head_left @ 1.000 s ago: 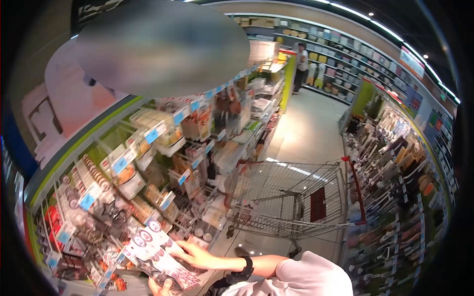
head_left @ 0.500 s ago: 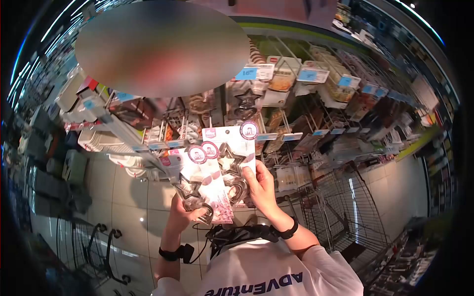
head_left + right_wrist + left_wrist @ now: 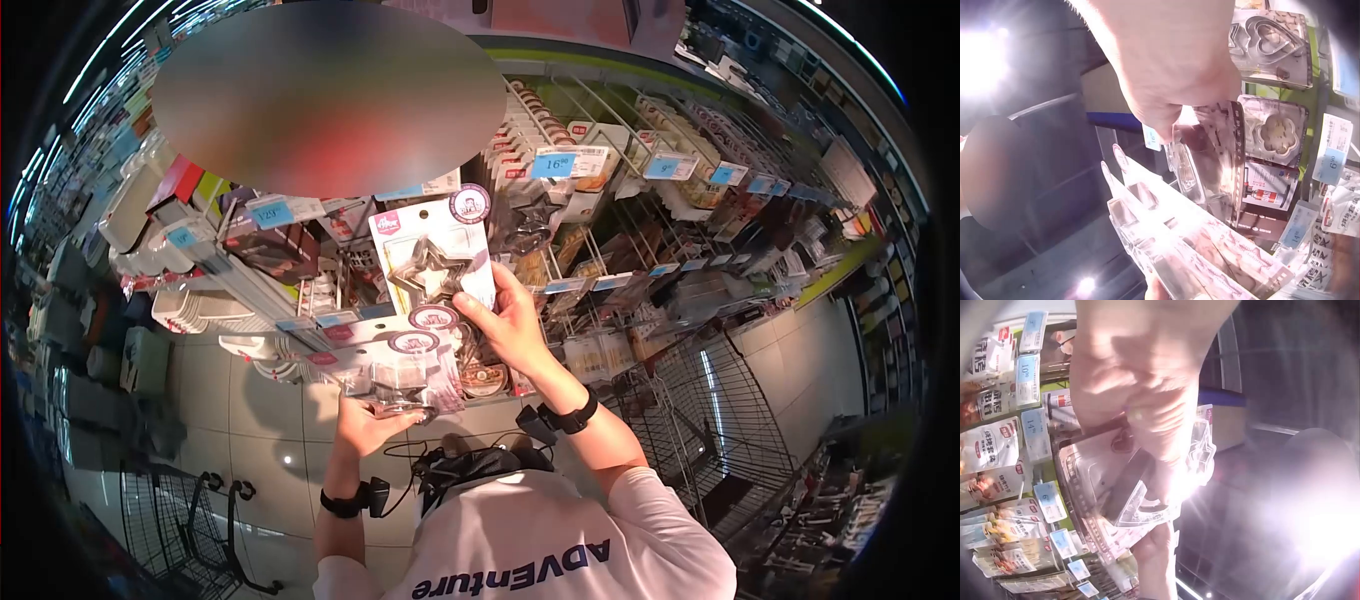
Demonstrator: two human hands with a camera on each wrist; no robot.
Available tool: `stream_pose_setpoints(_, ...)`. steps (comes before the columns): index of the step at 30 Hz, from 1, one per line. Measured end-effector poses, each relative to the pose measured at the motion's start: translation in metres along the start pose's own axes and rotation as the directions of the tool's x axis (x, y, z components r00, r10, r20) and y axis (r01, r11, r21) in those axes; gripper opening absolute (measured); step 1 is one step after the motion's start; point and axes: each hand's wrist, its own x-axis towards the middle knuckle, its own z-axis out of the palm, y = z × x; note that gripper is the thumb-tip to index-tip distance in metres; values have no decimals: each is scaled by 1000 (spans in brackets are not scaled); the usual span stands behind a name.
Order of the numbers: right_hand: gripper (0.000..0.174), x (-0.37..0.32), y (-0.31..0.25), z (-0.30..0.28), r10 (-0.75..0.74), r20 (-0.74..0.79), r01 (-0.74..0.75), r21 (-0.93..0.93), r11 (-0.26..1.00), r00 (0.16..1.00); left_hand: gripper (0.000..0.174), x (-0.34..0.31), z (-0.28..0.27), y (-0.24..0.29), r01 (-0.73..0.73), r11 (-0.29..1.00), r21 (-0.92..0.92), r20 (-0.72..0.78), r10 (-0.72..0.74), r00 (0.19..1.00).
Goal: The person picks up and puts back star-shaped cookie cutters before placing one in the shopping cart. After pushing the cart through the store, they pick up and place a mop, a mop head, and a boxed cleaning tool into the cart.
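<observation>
Star pk (image 3: 433, 250): wht card, gray star | your R hand (image 3: 518, 328): fingers clamped on edge | L hand (image 3: 368, 427): clamped on other pks (image 3: 398, 368)

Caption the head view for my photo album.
One star-shape pack in the right hand, more packs in the left hand, near price tags.

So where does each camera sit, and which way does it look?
Head: on the head, facing forward and down at the held packs; left hand, right hand, arms, shirt show.
Left wrist: on that wrist, facing the held packs; left hand large, right hand beyond.
Right wrist: on that wrist, facing the held packs; right hand large, bit of left hand below.
Both wrist views share price tags.
</observation>
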Motion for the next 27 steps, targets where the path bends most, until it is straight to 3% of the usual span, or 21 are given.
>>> stream_pose_setpoints(2, 41, 9, 3, 9, -26, -18, 26, 1, 1000, 999, 43, 12, -17, -2, -28, 997, 74, 51, 25, 998)
stream_pose_setpoints(5, 40, 20, 9, 15, -66, -74, 62, -56, 996, 995, 58, 27, -36, -2, 16, 996, 85, 124, -27, 992)
stream_pose_setpoints(8, 37, 23, 14, 15, -43, -104, 42, -5, 999, 994, 45, 37, -43, -3, -18, 981, 191, 110, -3, 994)
stream_pose_setpoints(9, 37, 25, 15, 15, -48, -107, 47, -8, 999, 993, 45, 41, -37, 3, -60, 996, 69, 116, 52, 992)
stream_pose_setpoints(12, 36, 36, 18, 15, -54, -109, 54, -9, 999, 993, 45, 49, -35, 7, -72, 997, 11, 109, 71, 992)
stream_pose_setpoints(13, 36, 42, 21, 14, -82, -127, 76, -53, 996, 988, 48, 52, -43, 0, -67, 995, 68, 144, 56, 988)
stream_pose_setpoints(14, 35, 48, 24, 14, -107, -136, 95, -92, 991, 985, 57, 56, -56, -8, -79, 963, 258, 239, 16, 971)
stream_pose_setpoints(16, 32, 63, 32, 11, -109, -178, 76, -185, 980, 978, 66, 54, -46, 17, 1, 982, 190, 165, -33, 986)
stream_pose_setpoints(17, 30, 72, 39, 9, -158, -197, 109, -236, 966, 968, 71, 55, -53, 9, -52, 967, 250, 198, 2, 980)
stream_pose_setpoints(18, 29, 83, 47, 5, -206, -206, 144, -282, 949, 957, 61, 54, -54, 13, -74, 967, 245, 174, 31, 984)
stream_pose_setpoints(20, 33, 99, 63, -13, -200, -288, -5, -581, 814, 937, 51, 51, -63, 11, 2, 954, 299, 219, -71, 973)
stream_pose_setpoints(22, 36, 107, 61, -9, -209, -271, 23, -560, 828, 940, 36, 48, -74, -13, -160, 907, 390, 130, 118, 984)
stream_pose_setpoints(24, 33, 117, 85, -34, -229, -266, 11, -629, 777, 936, 42, 46, -79, -27, -247, 906, 343, 63, 240, 969)
stream_pose_setpoints(25, 25, 122, 91, -43, -182, -215, 1, -644, 765, 959, 53, 42, -82, -29, -253, 884, 393, 31, 263, 964)
stream_pose_setpoints(26, 25, 122, 86, -38, -180, -196, 45, -547, 836, 964, 65, 39, -80, -29, -258, 862, 437, 12, 281, 960)
stream_pose_setpoints(27, 26, 132, 102, -51, -233, -171, 114, -518, 848, 957, 80, 43, -78, -44, -309, 907, 287, -17, 327, 945)
